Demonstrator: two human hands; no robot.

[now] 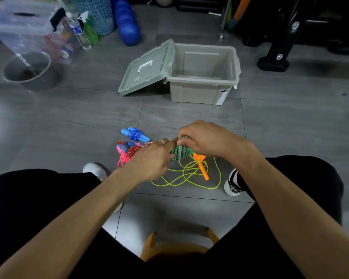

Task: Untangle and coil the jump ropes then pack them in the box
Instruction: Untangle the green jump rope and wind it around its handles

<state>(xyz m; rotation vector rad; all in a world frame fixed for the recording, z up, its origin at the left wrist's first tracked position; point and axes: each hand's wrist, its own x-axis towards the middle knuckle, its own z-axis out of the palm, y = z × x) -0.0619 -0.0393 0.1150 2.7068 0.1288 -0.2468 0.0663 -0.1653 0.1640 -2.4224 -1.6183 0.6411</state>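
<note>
On the grey tiled floor in front of the seated person, both hands are closed round one green braided jump rope (180, 153), held just above the ground: the left hand (149, 160) pinches the near end of its wound bundle, and the right hand (205, 137) curls over the far end, the two hands close together with the coil between them. Below them a yellow-green cord rope (186, 177) lies loose in looping tangles, its orange handle (201, 167) resting across the loops. To the left sit a blue rope (135, 134) already wrapped round its handles and, just beside it, a pink and red bundle (127, 152) that looks only partly tidied. Beyond, well apart from the hands, the grey plastic box (205, 91) stands open and bare inside, its lid (147, 67) leaning against its left side. These ropes should be light and limp, so a coil will likely spring open unless its turns are gripped across the middle or tucked under a last wrap. The thin yellow cord looks slick and prone to knotting; I would take it by the rigid handle and draw it out slowly. The braided green one looks softer and should hold its turns better.
</note>
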